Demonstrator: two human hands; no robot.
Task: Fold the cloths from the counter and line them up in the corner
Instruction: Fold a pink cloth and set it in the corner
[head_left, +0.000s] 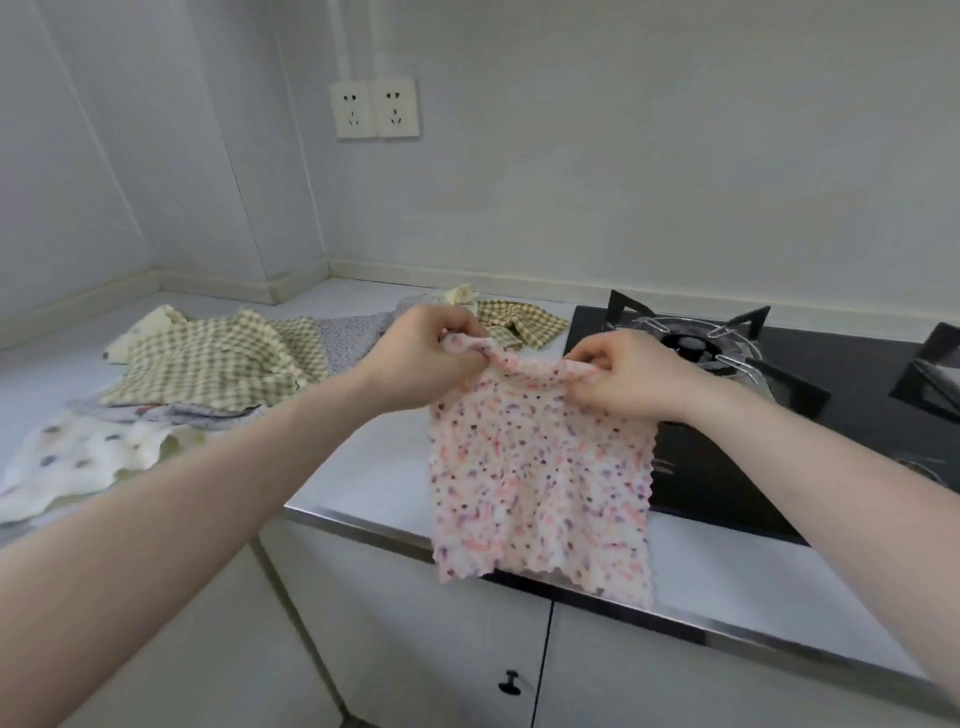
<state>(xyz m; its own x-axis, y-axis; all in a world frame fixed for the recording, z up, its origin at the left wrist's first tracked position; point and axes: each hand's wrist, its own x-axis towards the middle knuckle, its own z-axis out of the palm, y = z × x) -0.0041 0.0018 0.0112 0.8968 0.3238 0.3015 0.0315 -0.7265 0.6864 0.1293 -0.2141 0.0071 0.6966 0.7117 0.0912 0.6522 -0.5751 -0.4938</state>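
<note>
Right in front of you, out over the desk (363, 467) edge, the pink speckled cloth (540, 483) hangs free from its top hem, which makes sense: letting it drop like that gets the wrinkles out and squares the corners before any fold goes in. Your left hand (421, 358) has a pinch grip on the top corner at about 11 o'clock, and your right hand (623, 374) pinches the other corner at about 1 o'clock, both closed tight on the hem, close enough together that it sags a little between them. I'd say this one is only just getting started.

Past your left hand, from 9 round to 12 o'clock, the rest wait in a loose heap: a white spotted cloth (88, 462) nearest, then a green checked cloth (218, 358) draped over lilac ones. Off at 2 o'clock is the gas hob (727, 415), so keep the cloth's lower edge off it. The far corner (291, 291) has nothing lined up in it yet.
</note>
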